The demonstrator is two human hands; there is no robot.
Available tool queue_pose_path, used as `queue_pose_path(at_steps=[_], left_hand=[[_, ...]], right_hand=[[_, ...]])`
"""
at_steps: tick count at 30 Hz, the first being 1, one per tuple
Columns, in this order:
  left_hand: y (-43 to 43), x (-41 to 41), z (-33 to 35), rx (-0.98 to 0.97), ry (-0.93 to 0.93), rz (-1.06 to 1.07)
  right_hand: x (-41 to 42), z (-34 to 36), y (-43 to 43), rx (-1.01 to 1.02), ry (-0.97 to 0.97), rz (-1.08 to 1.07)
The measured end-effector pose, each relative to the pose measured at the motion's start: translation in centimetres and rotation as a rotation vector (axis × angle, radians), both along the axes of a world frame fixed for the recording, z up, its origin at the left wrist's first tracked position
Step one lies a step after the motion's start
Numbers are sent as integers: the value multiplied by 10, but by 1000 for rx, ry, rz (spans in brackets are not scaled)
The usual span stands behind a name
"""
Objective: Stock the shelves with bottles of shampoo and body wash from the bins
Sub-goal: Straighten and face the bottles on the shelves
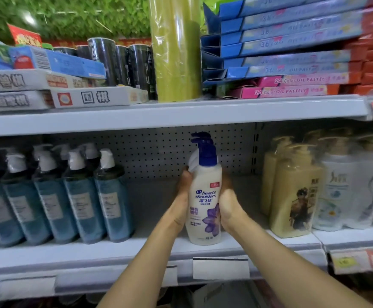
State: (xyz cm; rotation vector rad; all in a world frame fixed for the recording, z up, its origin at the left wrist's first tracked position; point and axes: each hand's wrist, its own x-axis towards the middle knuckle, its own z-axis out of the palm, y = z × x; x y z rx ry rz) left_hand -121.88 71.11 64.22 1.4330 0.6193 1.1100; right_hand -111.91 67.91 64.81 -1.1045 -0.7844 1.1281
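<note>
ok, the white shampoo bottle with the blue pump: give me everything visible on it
The white plastic shampoo bottle with a blue pump stands upright at the front of the white metal lower shelf, in the gap between the dark blue bottles and the cream ones. Its label shows Head & Shoulders branding, a small red tag and a purple flower. The left hand and right hand clasp its sides. Another pump shows directly behind.

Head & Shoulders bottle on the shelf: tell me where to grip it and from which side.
Grip the white bottle around its broad mid-body, from the open front of the shelf, palms on its two sides as the left hand and right hand do now. It stands upright; the blue pump is narrow and top-heavy, likely a poor handle.
</note>
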Motion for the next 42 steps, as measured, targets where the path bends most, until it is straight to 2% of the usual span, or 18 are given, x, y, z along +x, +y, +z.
queue_pose_path(at_steps=[6,13,27,32,35,37,42], left_hand=[[-4,-38,6,-39,20,-4],[-3,-46,6,-35,5,11],[4,-48,0,-36,18,21],[-10,-46,5,-89,80,300],[-10,-44,2,-126,126,471],[-13,-45,3,-82,117,524],[-30,-42,5,46,28,715]], right_hand=[[-41,3,10,43,73,60],[-47,-1,17,69,137,73],[-43,-6,19,25,54,70],[-48,-13,14,4,-36,-8],[-43,-16,7,-7,-217,-60],[-38,-11,-2,29,-306,-104],[-28,1,-31,133,-430,-59]])
